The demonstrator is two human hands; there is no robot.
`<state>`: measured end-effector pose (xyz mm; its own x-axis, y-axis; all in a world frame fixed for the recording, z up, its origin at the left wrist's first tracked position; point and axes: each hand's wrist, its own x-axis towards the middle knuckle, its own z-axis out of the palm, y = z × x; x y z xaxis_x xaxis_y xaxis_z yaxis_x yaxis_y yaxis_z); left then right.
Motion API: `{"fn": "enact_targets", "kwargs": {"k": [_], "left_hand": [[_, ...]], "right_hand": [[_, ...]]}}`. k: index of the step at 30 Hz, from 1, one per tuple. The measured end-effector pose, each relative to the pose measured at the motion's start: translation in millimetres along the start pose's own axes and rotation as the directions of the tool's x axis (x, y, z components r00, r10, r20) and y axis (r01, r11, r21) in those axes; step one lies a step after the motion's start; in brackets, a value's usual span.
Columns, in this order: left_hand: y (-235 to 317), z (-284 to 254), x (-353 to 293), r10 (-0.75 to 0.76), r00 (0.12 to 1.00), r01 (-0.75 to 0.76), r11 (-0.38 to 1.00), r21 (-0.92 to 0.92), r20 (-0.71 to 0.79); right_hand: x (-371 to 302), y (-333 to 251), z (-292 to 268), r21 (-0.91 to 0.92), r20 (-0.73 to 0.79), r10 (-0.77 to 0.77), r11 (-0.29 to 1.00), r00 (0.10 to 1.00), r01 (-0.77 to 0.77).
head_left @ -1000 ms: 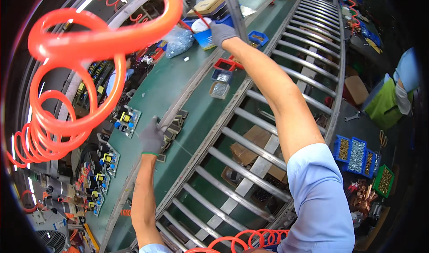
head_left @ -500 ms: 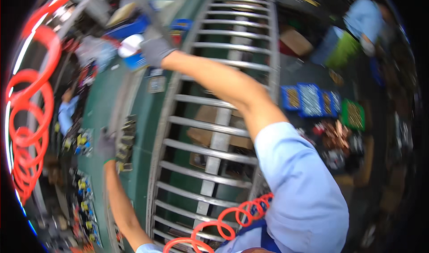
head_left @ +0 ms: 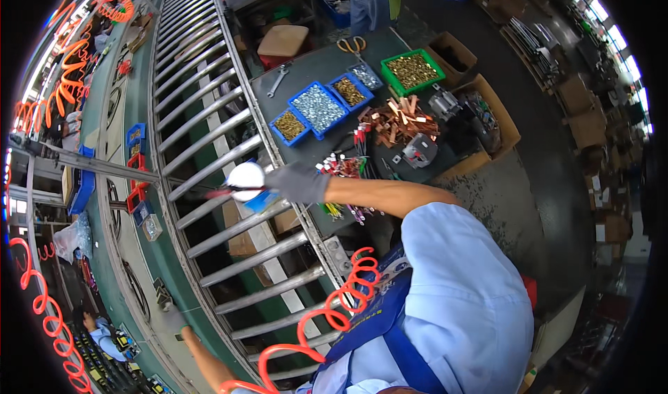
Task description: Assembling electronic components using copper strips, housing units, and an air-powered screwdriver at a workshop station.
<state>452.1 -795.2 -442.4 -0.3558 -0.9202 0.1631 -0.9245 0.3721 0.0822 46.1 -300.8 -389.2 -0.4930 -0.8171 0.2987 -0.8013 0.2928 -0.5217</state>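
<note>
My right hand [head_left: 298, 183], in a grey glove, is closed on a white round object [head_left: 247, 180] with a blue part below it. Its exact kind is unclear; a blurred dark-red streak crosses its front. The hand is over the right rail of the roller conveyor [head_left: 229, 244]. My left hand [head_left: 172, 319], also gloved, rests low on the green workbench [head_left: 149, 283] left of the rollers. Close to its fingertips are small dark metal parts [head_left: 163, 294]. Its fingers are too small and blurred to show a grip.
On the right-hand table stand blue bins [head_left: 319, 109] and a green bin [head_left: 412, 72] of small metal parts. Copper strips [head_left: 400, 121], a wrench [head_left: 279, 80], scissors [head_left: 351, 45] and bundled wires [head_left: 344, 168] lie around them. A red coiled hose [head_left: 323, 319] crosses before me.
The view has turned toward the right-hand table. My right hand has carried the white round object from the left workbench across to the conveyor's right side. My left hand remains by the dark parts.
</note>
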Motion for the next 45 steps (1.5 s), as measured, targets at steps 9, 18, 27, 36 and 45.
{"fn": "enact_targets", "kwargs": {"k": [9,18,27,36,45], "left_hand": [[77.6,126.1,-280.9,0.219,0.893,0.121,0.723,-0.681,0.392],[177.8,57.8,-511.8,0.135,0.693,0.359,0.787,-0.502,0.708],[240.6,75.4,-611.6,0.247,0.548,0.438,0.729,-0.525,0.799],[300.8,149.0,-602.9,0.432,0.425,0.238,0.795,-0.559,0.796],[374.6,120.5,-577.6,0.425,0.234,0.33,0.811,-0.483,0.874]], "right_hand": [[-210.2,79.5,-135.4,-0.133,-0.217,0.35,0.914,0.911,-0.383],[-368.2,116.8,-213.4,-0.072,-0.423,0.371,0.896,0.827,-0.439],[-464.4,123.5,-262.8,-0.067,-0.485,0.492,0.804,0.723,-0.591],[-538.5,140.2,-284.5,-0.062,-0.644,0.596,0.585,0.48,-0.809],[-591.4,205.2,-296.5,0.019,-0.675,0.696,0.348,0.245,-0.937]]}}
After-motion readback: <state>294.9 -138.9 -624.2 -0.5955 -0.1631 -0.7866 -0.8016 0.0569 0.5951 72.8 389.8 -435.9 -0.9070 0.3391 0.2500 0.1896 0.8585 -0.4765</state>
